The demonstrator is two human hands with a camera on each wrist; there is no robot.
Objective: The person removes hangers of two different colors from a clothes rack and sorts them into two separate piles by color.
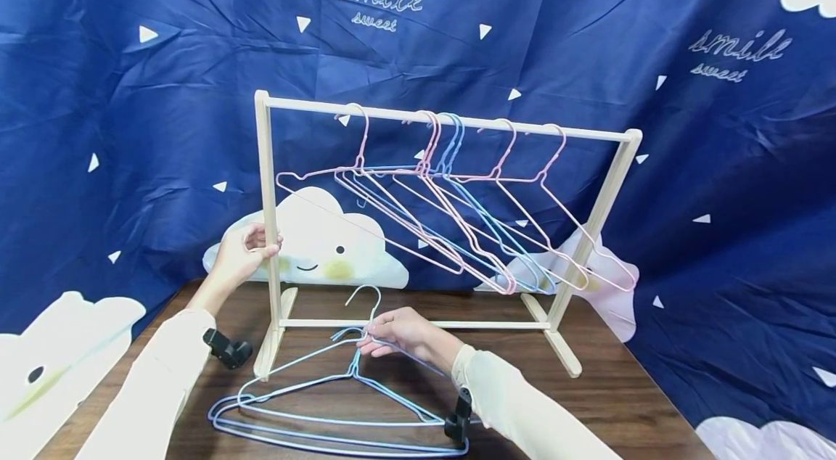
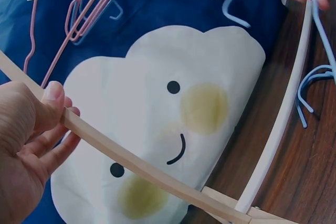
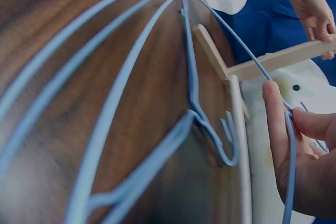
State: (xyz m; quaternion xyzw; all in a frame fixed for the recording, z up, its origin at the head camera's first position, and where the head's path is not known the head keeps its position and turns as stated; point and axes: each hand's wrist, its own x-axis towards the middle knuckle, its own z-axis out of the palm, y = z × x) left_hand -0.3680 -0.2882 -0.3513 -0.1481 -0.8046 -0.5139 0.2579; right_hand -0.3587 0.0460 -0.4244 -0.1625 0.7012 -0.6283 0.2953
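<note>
In the head view my left hand (image 1: 240,251) grips the left post (image 1: 264,162) of a pale wooden rack, its thumb in front of the post. My right hand (image 1: 408,333) pinches a light blue clothes hanger (image 1: 379,298) just under its hook, over the table. Below it more blue hangers (image 1: 354,367) lie overlapping on the wood. From the right wrist view, thumb and fingers close on the held hanger's wire (image 3: 292,166). The left wrist view shows thumb and fingers around the post (image 2: 100,139).
Pink hangers (image 1: 505,155) and blue hangers (image 1: 455,144) hang from the rack's top rail (image 1: 392,113). A low crossbar (image 1: 483,325) joins the rack's feet, behind my right hand. Dark blue cloth with clouds covers the wall behind the brown table (image 1: 614,387).
</note>
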